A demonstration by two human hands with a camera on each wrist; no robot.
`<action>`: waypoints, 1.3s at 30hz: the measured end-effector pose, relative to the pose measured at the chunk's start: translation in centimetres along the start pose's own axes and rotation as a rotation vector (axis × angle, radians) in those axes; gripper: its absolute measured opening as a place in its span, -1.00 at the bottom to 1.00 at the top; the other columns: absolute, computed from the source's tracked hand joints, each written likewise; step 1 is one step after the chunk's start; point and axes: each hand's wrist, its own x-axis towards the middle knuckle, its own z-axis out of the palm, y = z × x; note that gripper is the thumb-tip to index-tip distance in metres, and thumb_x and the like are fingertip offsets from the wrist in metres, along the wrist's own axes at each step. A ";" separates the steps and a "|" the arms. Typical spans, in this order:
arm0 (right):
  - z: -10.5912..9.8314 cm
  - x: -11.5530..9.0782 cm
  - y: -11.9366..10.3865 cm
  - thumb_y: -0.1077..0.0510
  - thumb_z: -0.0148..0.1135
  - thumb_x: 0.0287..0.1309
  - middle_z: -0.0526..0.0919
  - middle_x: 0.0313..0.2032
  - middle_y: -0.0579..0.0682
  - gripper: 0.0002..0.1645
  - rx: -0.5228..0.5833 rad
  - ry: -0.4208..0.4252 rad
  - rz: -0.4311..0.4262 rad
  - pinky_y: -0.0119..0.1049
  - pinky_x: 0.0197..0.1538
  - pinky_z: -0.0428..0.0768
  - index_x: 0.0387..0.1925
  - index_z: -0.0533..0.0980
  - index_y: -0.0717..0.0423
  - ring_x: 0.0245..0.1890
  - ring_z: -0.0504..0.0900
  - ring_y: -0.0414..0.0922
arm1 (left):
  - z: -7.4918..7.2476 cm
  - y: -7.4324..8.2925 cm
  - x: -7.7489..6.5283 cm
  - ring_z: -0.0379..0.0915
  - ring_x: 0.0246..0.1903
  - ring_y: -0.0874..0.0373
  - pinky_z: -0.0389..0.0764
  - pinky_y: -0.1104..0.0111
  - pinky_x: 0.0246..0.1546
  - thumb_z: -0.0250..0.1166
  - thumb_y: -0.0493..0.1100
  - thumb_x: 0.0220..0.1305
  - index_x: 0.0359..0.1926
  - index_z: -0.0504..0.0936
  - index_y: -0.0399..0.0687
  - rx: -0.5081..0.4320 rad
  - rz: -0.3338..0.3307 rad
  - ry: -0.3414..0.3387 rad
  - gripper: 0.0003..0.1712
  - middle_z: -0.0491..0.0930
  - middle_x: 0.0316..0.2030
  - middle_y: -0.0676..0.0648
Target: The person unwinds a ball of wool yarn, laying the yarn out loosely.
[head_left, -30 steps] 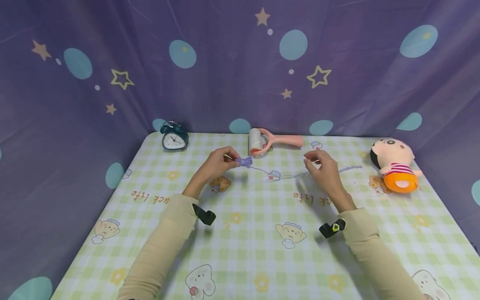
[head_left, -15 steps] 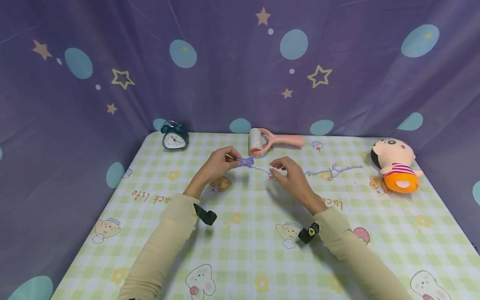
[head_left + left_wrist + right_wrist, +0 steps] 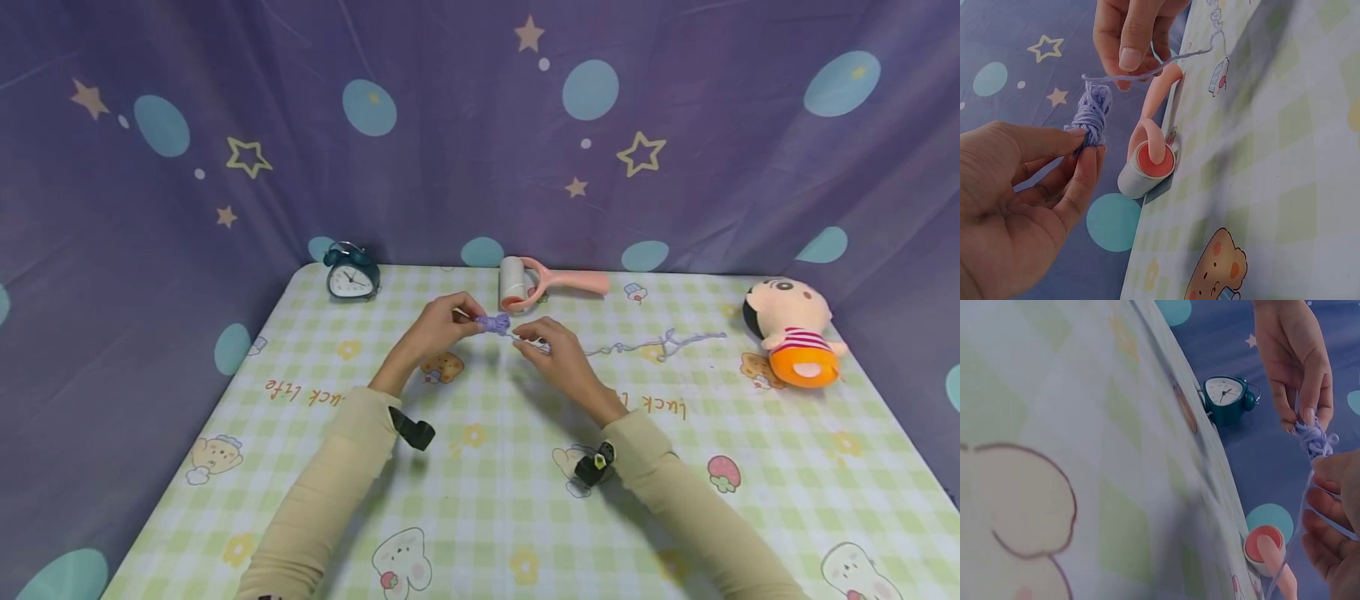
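A purple yarn bundle (image 3: 496,324) is above the counter (image 3: 465,500), pinched by the left hand (image 3: 442,325). The right hand (image 3: 558,352), fingers partly curled, meets its 1 trailing strand (image 3: 637,345); whether it grips is unclear. Behind lies a pink-handled roller (image 3: 573,280).

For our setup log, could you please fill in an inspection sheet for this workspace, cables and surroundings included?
Surface: checked tablecloth, cartoon prints
Work items: purple yarn bundle; strand trails right across the tablecloth
Clutter: alarm clock, pink-handled roller, plush doll, toward the far side
Hands: left hand pinches the bundle; right hand is at the strand beside it, grip unclear
Cables: nothing seen
Surroundings: purple curtain with stars and blue ovals
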 end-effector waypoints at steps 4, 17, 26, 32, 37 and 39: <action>0.3 0.0 -0.4 0.13 0.25 0.24 0.68 -0.27 -0.02 -0.85 0.014 -0.021 0.023 -0.14 -0.07 0.65 -0.23 0.63 0.10 -0.22 0.66 -0.11 | 0.0 0.1 0.0 0.58 -0.13 0.08 0.63 0.25 -0.11 0.27 -0.16 0.29 -0.18 0.56 -0.05 -0.005 -0.002 0.001 -0.88 0.59 -0.13 -0.06; -0.1 -1.0 -0.3 0.21 0.24 0.23 0.68 -0.32 -0.01 -0.93 0.031 -0.115 0.046 -0.16 -0.08 0.64 -0.31 0.61 0.12 -0.26 0.66 -0.10 | -0.1 0.0 0.1 0.58 -0.14 0.08 0.63 0.26 -0.12 0.29 -0.18 0.28 -0.19 0.57 -0.06 -0.009 -0.008 0.021 -0.89 0.60 -0.13 -0.06; -1.5 -1.9 1.4 0.21 0.22 0.22 0.69 -0.35 -0.05 -0.94 -0.022 -0.086 0.159 -0.19 -0.08 0.62 -0.35 0.61 0.08 -0.27 0.64 -0.14 | -0.4 0.0 0.0 0.57 -0.13 0.07 0.62 0.25 -0.11 0.27 -0.18 0.29 -0.18 0.57 -0.06 -0.015 -0.004 0.011 -0.89 0.59 -0.12 -0.07; -2.9 -1.5 2.0 0.20 0.23 0.23 0.69 -0.35 -0.01 -0.94 -0.052 0.006 0.199 -0.15 -0.09 0.62 -0.32 0.60 0.10 -0.29 0.64 -0.09 | -0.2 -0.1 0.0 0.57 -0.14 0.08 0.62 0.27 -0.13 0.27 -0.18 0.30 -0.18 0.57 -0.05 0.004 -0.011 -0.008 -0.89 0.59 -0.12 -0.06; -4.0 -1.1 2.1 0.20 0.22 0.24 0.68 -0.33 0.07 -0.90 -0.049 0.102 0.187 -0.10 -0.11 0.63 -0.30 0.59 0.18 -0.29 0.65 -0.03 | 0.0 0.0 0.1 0.57 -0.16 0.08 0.63 0.28 -0.15 0.27 -0.21 0.28 -0.20 0.57 -0.07 0.017 -0.002 -0.023 -0.91 0.60 -0.14 -0.06; -4.4 -1.0 2.0 0.20 0.22 0.24 0.69 -0.32 0.09 -0.89 -0.037 0.134 0.187 -0.09 -0.11 0.63 -0.29 0.59 0.19 -0.27 0.65 -0.01 | 0.0 0.1 0.1 0.57 -0.16 0.08 0.63 0.29 -0.16 0.28 -0.21 0.28 -0.21 0.58 -0.07 0.024 0.001 -0.025 -0.92 0.60 -0.14 -0.06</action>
